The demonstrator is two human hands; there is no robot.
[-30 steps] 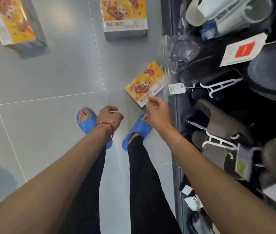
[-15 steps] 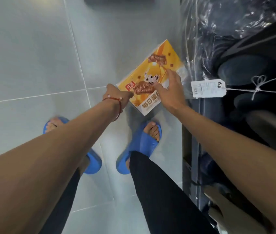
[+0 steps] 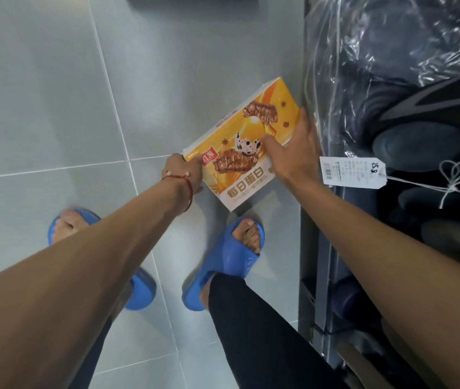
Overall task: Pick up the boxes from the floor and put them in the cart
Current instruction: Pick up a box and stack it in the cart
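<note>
An orange and white snack box (image 3: 248, 175) with chocolate bars printed on it lies on the grey tiled floor, just ahead of my feet and beside a dark rack. My left hand (image 3: 181, 171), with a red string bracelet at the wrist, grips the box's near left corner. My right hand (image 3: 293, 153) lies over the box's right side, thumb on the top face and fingers around its right edge. The cart is not in view.
A dark shop rack (image 3: 318, 262) runs along the right, holding shoes and plastic-wrapped goods (image 3: 391, 51). A white price tag (image 3: 352, 172) hangs from it on string. My feet in blue slippers (image 3: 234, 262) stand on the floor behind the box.
I have bent lower and both hands reached the box. The left hand closed on its corner and the right hand slid across the top to its right edge.
</note>
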